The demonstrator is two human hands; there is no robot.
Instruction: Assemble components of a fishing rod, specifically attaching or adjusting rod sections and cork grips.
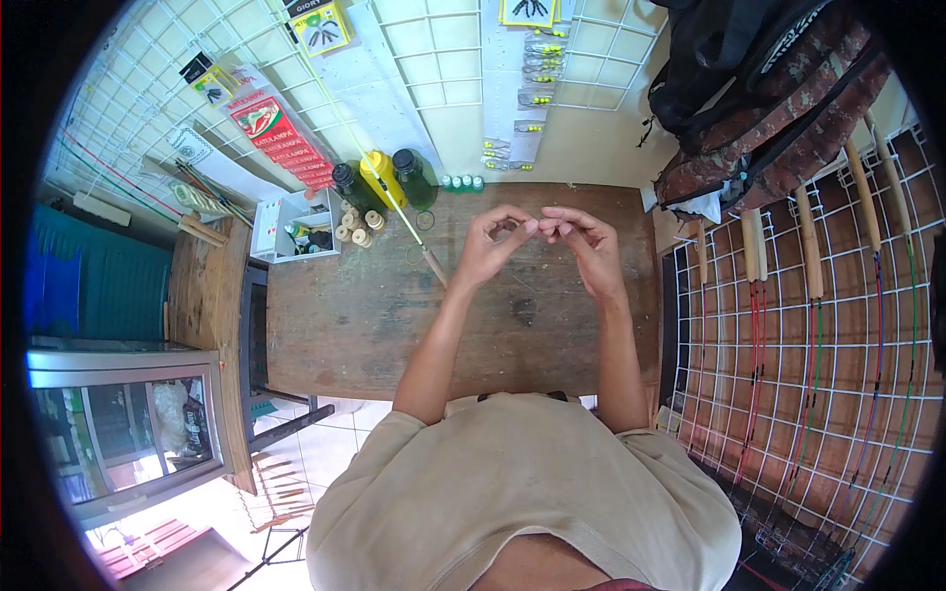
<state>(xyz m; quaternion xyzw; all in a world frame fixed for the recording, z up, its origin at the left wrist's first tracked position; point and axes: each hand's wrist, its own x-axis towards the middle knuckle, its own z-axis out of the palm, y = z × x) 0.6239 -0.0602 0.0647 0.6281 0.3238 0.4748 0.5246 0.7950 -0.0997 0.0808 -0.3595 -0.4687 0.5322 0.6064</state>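
Above the far half of a worn wooden table (374, 330), my left hand (496, 244) and my right hand (591, 251) meet at the fingertips. Each has thumb and fingers pinched together. Whatever lies between them is too small or thin to make out. Left of my left hand, a thin pale rod with a wooden handle (434, 266) rests its handle end on the tabletop and slants up toward the wall. Near the rod are several pale wooden spools (360, 236) and a thin ring (425, 220).
At the back left stand a yellow bottle (382, 180), dark bottles (414, 179) and a white tray (281, 231) of small items. Small green-and-white containers (461, 183) line the wall. Bags (778, 108) hang at right above a wire rack (808, 345) with wooden-handled rods.
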